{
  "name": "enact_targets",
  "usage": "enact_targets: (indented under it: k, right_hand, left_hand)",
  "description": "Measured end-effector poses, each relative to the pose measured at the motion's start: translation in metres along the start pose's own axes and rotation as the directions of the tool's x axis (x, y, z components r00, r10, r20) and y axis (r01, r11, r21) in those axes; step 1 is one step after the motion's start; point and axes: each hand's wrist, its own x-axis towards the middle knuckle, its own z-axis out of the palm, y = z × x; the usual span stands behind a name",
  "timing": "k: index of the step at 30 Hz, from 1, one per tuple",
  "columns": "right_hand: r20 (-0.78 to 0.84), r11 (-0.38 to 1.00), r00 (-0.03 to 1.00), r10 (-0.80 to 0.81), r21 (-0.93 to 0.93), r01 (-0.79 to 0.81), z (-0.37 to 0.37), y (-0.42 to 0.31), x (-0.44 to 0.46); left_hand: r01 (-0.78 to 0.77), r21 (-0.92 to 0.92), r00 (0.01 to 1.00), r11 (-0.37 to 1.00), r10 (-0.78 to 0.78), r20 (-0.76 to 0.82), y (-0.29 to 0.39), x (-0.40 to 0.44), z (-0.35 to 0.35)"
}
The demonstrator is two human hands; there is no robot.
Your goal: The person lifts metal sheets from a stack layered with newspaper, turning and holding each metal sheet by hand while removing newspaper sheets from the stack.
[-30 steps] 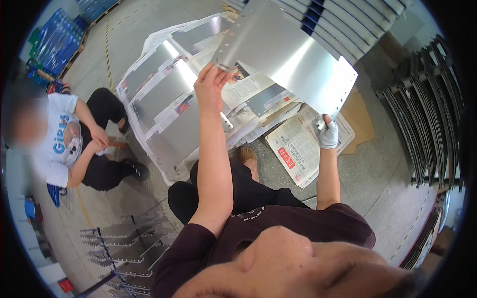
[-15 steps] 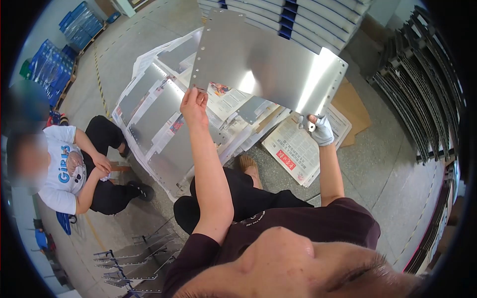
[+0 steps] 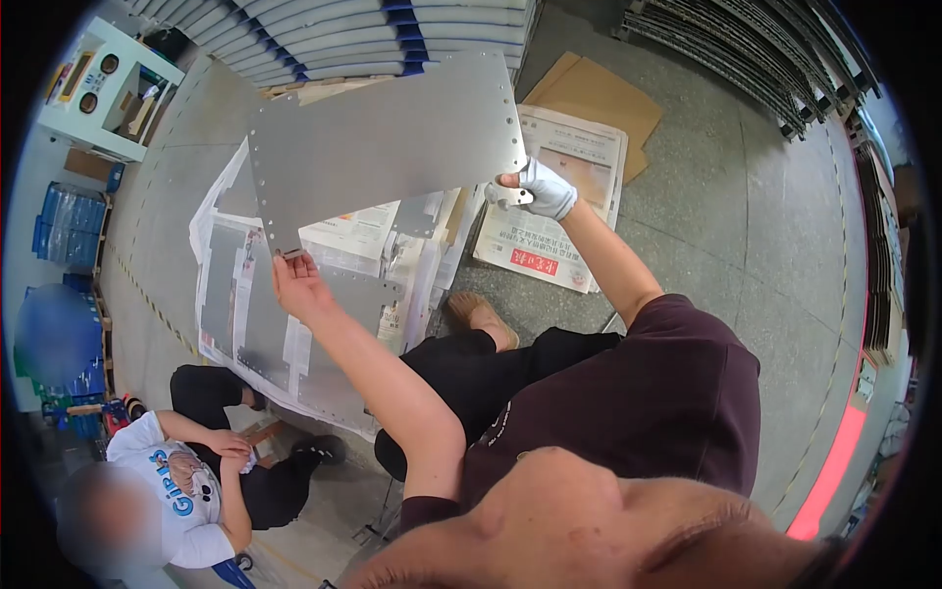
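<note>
A large flat sheet metal panel point(image 3: 392, 142) with small holes along its edges is held up in front of me. My left hand point(image 3: 302, 283), bare, pinches its lower left corner. At the lower right corner, my right hand point(image 3: 545, 188), in a pale glove with some fingertips bare, grips the panel; a small metal piece with a hole shows by those fingers, and I cannot tell if it belongs to the panel. Beneath, more metal panels point(image 3: 339, 329) lie on newspaper sheets and white wrapping.
A newspaper stack point(image 3: 505, 250) lies on the floor at right, with cardboard point(image 3: 613, 108) beyond. White stacked trays point(image 3: 461, 34) stand at the back, dark racks point(image 3: 726, 59) at upper right. A person in a white shirt point(image 3: 186, 491) sits at left, hands together.
My view has turned, so the surroundings have shifted. The panel has moved left and tilted the other way, its bright reflections gone. Both hands keep their hold.
</note>
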Motion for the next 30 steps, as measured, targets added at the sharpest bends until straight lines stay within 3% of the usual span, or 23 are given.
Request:
enact_targets:
  k: [4,11,20,23,26,27,28,29,30]
  right_hand:
    - [0.077,0.998,0.996,0.052,0.038,-0.055,-0.006,0.003,0.002]
    - [0.088,0.999,0.996,-0.020,-0.030,0.023,-0.001,-0.001,0.000]
    - [0.091,1.000,0.996,-0.013,-0.023,0.015,0.012,-0.012,-0.005]
    - [0.203,0.999,0.978,0.043,-0.017,-0.040,0.019,-0.021,-0.008]
    - [0.021,0.986,1.000,-0.019,-0.167,0.022,0.039,-0.036,-0.018]
    - [-0.085,0.951,0.990,-0.117,-0.296,0.087,0.032,-0.028,-0.014]
    - [-0.062,0.949,0.991,-0.119,-0.302,0.095,0.048,-0.041,-0.020]
    - [-0.182,0.914,0.964,-0.194,-0.389,0.110,0.049,-0.041,-0.021]
    - [-0.146,0.758,0.933,-0.328,-0.631,0.167,0.059,-0.051,-0.026]
  left_hand:
    - [0.000,-0.027,1.000,1.000,0.000,0.023,-0.001,0.001,-0.002]
    - [-0.012,-0.123,0.996,0.992,0.023,0.091,-0.004,0.005,-0.005]
    - [0.005,-0.236,0.999,0.972,0.003,0.035,-0.002,-0.001,0.010]
    - [0.035,-0.311,0.999,0.950,-0.020,0.051,-0.007,0.003,0.012]
    - [0.140,-0.342,0.987,0.929,-0.104,0.121,-0.019,0.012,0.016]
    - [0.168,-0.343,0.982,0.924,-0.127,0.141,-0.019,0.014,0.017]
    - [0.149,-0.212,0.987,0.966,-0.132,0.094,-0.010,0.003,0.029]
    - [0.142,-0.084,0.989,0.986,-0.139,0.042,-0.007,-0.010,0.046]
    - [0.121,-0.062,0.989,0.991,-0.115,0.090,-0.010,-0.011,0.050]
